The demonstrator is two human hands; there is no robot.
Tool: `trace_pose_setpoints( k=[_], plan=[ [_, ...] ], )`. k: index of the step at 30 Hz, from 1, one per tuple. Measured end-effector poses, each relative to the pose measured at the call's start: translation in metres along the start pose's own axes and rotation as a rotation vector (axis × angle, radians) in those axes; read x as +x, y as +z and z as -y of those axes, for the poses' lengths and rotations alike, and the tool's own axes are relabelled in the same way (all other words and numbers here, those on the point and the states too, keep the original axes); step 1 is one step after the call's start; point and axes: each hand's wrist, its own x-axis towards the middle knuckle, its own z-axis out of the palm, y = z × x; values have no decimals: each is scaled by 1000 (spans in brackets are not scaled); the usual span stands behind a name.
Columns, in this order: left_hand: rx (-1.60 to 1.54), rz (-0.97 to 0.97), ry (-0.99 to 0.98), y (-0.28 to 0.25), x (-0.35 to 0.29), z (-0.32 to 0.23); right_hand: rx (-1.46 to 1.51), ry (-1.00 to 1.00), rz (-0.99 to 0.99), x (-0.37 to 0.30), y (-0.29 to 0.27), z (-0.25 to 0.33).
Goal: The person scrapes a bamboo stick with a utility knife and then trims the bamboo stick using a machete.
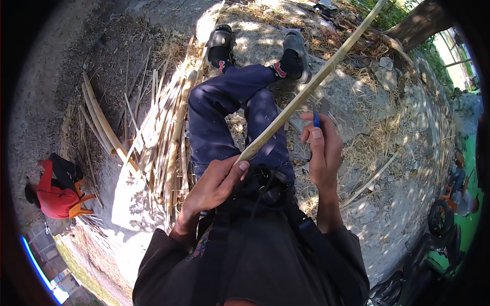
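Note:
A long, pale bamboo strip slants from my lap up to the top right of the view. Its lower end is gripped in my left hand, thumb pressed along it. To the right of the strip and apart from it, my right hand is raised with fingers curled around a small knife. The knife's grey blade shows above the fingers, beside a blue piece at the index finger; most of the handle is hidden in the hand.
Many split bamboo strips lie heaped left of my legs, beside thicker bamboo poles. Another strip lies on the ground at right. A person in red sits far left; another person is far right, near a wheel.

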Motion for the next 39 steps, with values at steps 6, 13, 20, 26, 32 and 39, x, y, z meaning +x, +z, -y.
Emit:
trace_pose_setpoints(
  k=[6,13,20,26,32,39],
  plan=[
    [164,-186,104,12,-1,-4,-371,-318,146,-20,28,8],
    [239,-206,161,20,-8,-10,-436,-362,184,-22,31,17],
    [338,-301,255,21,-14,-23,-489,-392,132,-21,33,22],
    [291,-263,209,18,-15,-26,-464,-432,101,-14,32,24],
    [324,-244,262,21,-28,-16,-567,-325,-169,29,-6,24],
    [218,-212,267,29,-20,-12,-413,-246,-127,6,-12,41]
  ],
)
